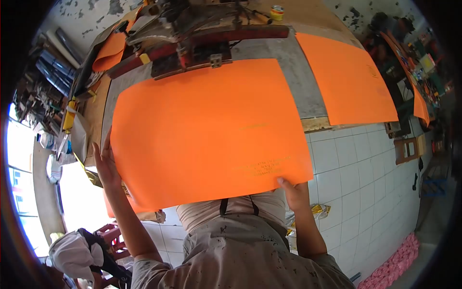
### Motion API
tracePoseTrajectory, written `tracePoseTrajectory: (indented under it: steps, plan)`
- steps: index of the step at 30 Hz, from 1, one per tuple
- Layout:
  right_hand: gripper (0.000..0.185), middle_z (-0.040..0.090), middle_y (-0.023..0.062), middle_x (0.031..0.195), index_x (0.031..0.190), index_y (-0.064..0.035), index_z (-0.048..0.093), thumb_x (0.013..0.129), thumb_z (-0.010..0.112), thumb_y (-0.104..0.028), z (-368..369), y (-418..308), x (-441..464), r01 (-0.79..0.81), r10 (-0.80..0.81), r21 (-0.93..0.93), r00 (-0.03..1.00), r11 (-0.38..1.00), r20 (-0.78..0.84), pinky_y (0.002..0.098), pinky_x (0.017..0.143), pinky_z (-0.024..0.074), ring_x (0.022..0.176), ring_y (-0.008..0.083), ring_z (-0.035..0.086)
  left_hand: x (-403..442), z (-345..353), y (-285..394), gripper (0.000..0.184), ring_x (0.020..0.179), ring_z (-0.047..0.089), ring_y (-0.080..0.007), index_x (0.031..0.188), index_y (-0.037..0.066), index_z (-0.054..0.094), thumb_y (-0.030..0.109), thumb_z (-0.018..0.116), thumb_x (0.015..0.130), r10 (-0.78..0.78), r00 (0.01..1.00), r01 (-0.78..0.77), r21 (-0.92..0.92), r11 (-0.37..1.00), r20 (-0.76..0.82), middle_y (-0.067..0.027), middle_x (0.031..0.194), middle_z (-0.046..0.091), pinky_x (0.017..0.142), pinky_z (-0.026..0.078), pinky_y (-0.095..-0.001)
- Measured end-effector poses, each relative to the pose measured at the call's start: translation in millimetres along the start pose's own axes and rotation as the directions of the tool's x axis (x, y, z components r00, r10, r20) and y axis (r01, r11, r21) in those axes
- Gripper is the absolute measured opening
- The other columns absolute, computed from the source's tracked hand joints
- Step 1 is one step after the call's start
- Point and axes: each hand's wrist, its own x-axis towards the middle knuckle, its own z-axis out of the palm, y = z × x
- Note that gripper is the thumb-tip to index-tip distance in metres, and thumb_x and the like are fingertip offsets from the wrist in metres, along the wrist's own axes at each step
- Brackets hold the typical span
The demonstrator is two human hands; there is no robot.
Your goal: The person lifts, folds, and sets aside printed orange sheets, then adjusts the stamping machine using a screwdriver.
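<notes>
A large orange sheet [192,130] with faint gold lettering near its lower right fills the middle of the view. Its far edge lies by the red-armed metal press [187,53], and its near edge hangs past the table toward my body. At the sheet's left edge is my left hand [109,166], fingers stretched out and apart; some fingertips are hidden behind the sheet. My right hand [294,193] pinches the near right corner, thumb on top and the other fingers underneath.
Another orange sheet [346,79] lies at the table's right side, overhanging its edge. A folded orange sheet [109,52] sits at the back left. A small yellow tin [276,13] stands at the back. Another person [77,255] is at the lower left. Pink bundled material [392,262] lies on the tiled floor.
</notes>
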Motion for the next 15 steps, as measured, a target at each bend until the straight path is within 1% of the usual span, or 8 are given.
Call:
tracePoseTrajectory:
  steps: [1,4,5,7,8,10,13,15]
  plan:
    - [0.026,0.065,0.0062,0.115,0.123,-0.0007,0.058,0.098,0.06,-0.01,2,4,-4,-0.02,0.021,-0.044,1.0,0.999,0.023,0.0345,0.09,0.0518,0.106,0.0163,0.063,-11,6,-7,0.067,0.136,0.051,-0.026,0.158,0.001,0.025,0.036,0.048,0.106,0.057,0.997,-0.055,0.032,0.998,-0.061,-0.0177,0.151,0.048,0.114,0.04,-0.0391]
    - [0.033,0.061,0.0072,0.126,0.13,0.0016,0.055,0.099,0.06,-0.009,1,32,-7,0.2,-0.199,-0.015,0.957,0.98,-0.211,0.0323,0.094,0.0501,0.112,0.0157,0.06,-47,27,-7,0.071,0.136,0.051,-0.0242,0.161,0.004,0.017,0.02,0.054,0.102,0.15,0.988,-0.093,0.643,0.76,-0.033,-0.018,0.15,0.049,0.114,0.039,-0.0394]
    - [0.036,0.06,0.0076,0.129,0.133,0.0014,0.054,0.099,0.059,-0.009,-4,30,-6,0.162,-0.138,0.082,0.96,0.983,-0.245,0.0332,0.097,0.0484,0.115,0.0168,0.059,-52,30,-7,0.078,0.132,0.054,-0.0241,0.162,0.007,0.016,0.009,0.058,0.096,0.153,0.988,-0.1,0.695,0.712,-0.015,-0.0188,0.148,0.051,0.111,0.041,-0.0384]
    - [0.043,0.057,0.0082,0.135,0.14,0.0012,0.05,0.099,0.059,-0.008,-9,9,1,0.096,-0.009,0.278,0.954,0.956,-0.299,0.035,0.103,0.0448,0.121,0.019,0.056,-60,44,-2,0.08,0.129,0.057,-0.0253,0.161,0.006,0.016,0.008,0.059,0.094,0.094,0.994,-0.009,0.791,0.612,-0.062,-0.0196,0.146,0.052,0.109,0.044,-0.0386]
    - [0.047,0.057,0.0086,0.135,0.144,0.0002,0.047,0.099,0.059,-0.007,-5,-4,4,0.114,-0.097,0.038,0.945,0.993,-0.312,0.0364,0.105,0.0437,0.123,0.0209,0.056,-63,51,3,0.081,0.128,0.058,-0.0259,0.161,0.005,0.016,0.008,0.06,0.093,0.072,0.994,0.029,0.831,0.555,-0.083,-0.0201,0.145,0.053,0.108,0.045,-0.0387]
    - [0.057,0.058,0.0093,0.135,0.152,-0.0017,0.039,0.098,0.058,-0.006,8,-31,8,0.135,-0.272,-0.429,0.922,0.893,-0.276,0.0391,0.108,0.0413,0.127,0.0245,0.055,-69,63,16,0.077,0.124,0.06,-0.0276,0.159,0.003,0.02,0.007,0.059,0.093,0.058,0.995,0.02,0.712,0.702,-0.085,-0.021,0.142,0.054,0.105,0.048,-0.0396]
    - [0.079,0.056,0.0141,0.139,0.159,-0.0015,0.022,0.093,0.066,-0.01,-29,-26,-28,0.283,-0.412,-0.62,0.908,0.732,-0.071,0.0423,0.111,0.0383,0.134,0.0288,0.05,-84,79,16,0.069,0.121,0.063,-0.0293,0.155,0.001,0.028,0.004,0.059,0.093,0.07,0.97,0.021,0.369,0.929,-0.232,-0.0226,0.14,0.055,0.101,0.053,-0.0404]
    - [0.097,0.052,0.0185,0.143,0.159,0.0013,0.015,0.087,0.074,-0.024,-5,-64,-21,0.332,-0.322,-0.259,0.943,0.907,0.079,0.0411,0.109,0.0403,0.131,0.0293,0.052,-96,101,-15,0.06,0.119,0.063,-0.0296,0.148,-0.001,0.037,0.001,0.058,0.091,0.079,0.927,-0.088,-0.006,0.996,-0.367,-0.0229,0.138,0.055,0.097,0.056,-0.0404]
